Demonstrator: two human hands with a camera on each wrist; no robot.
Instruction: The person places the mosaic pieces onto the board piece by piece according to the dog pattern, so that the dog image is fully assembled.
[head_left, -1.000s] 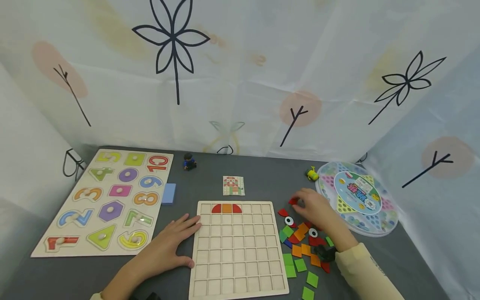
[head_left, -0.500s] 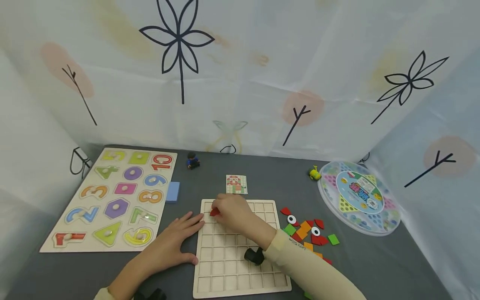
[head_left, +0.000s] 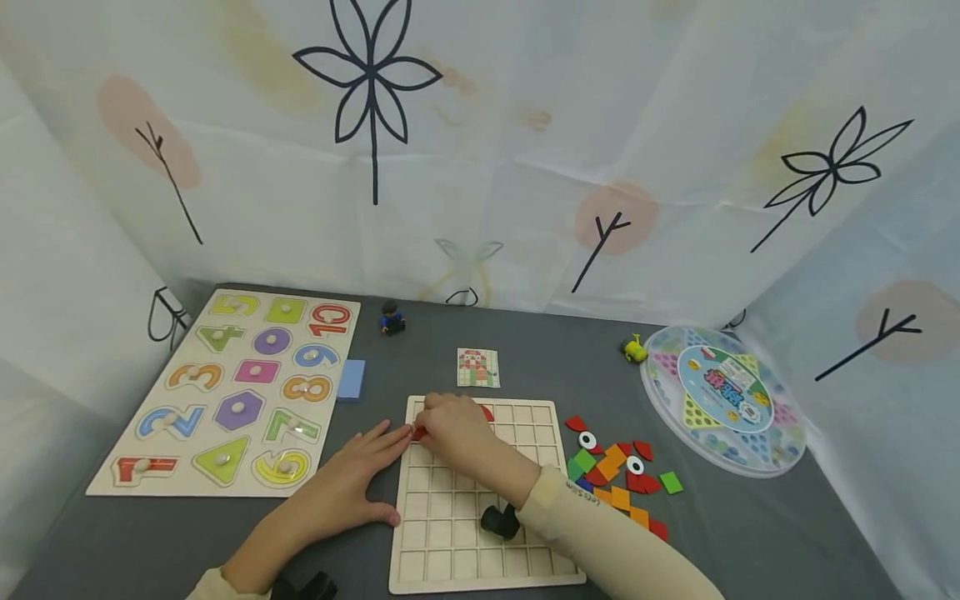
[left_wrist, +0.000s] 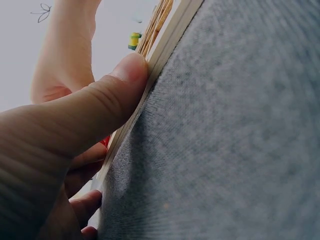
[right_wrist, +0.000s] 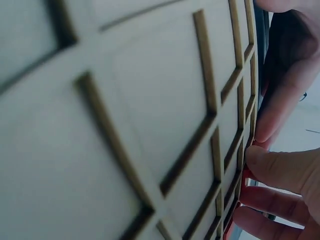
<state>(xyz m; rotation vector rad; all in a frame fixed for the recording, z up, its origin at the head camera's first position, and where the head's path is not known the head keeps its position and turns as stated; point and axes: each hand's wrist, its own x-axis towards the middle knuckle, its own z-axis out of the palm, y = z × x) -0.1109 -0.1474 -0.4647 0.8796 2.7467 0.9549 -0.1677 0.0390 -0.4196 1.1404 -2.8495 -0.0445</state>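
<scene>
My left hand (head_left: pixel 348 479) rests at the left edge of a square wooden grid board (head_left: pixel 480 533), its thumb and fingertips touching the rim. In the left wrist view the thumb presses along the board's edge (left_wrist: pixel 162 47). My right hand (head_left: pixel 465 433) reaches over the board's top left corner and pinches a small red piece (head_left: pixel 419 433) close to the left fingertips. The right wrist view shows a bit of red (right_wrist: pixel 245 176) between fingers at the grid's far edge. Another red piece (head_left: pixel 487 413) sits in the top row, and the right hand hides the cells beside it.
Loose red, orange and green pieces (head_left: pixel 618 475) lie right of the board. A small pattern card (head_left: pixel 477 368) lies behind it. A number puzzle board (head_left: pixel 225 400) stands left, with a blue card (head_left: pixel 350 381). A round game box (head_left: pixel 723 400), yellow toy (head_left: pixel 634 348) and figurine (head_left: pixel 392 318) lie farther back.
My right hand has picked up a red piece from the right of the board and carried it left to the top left corner. The left hand keeps its place at the board's edge.
</scene>
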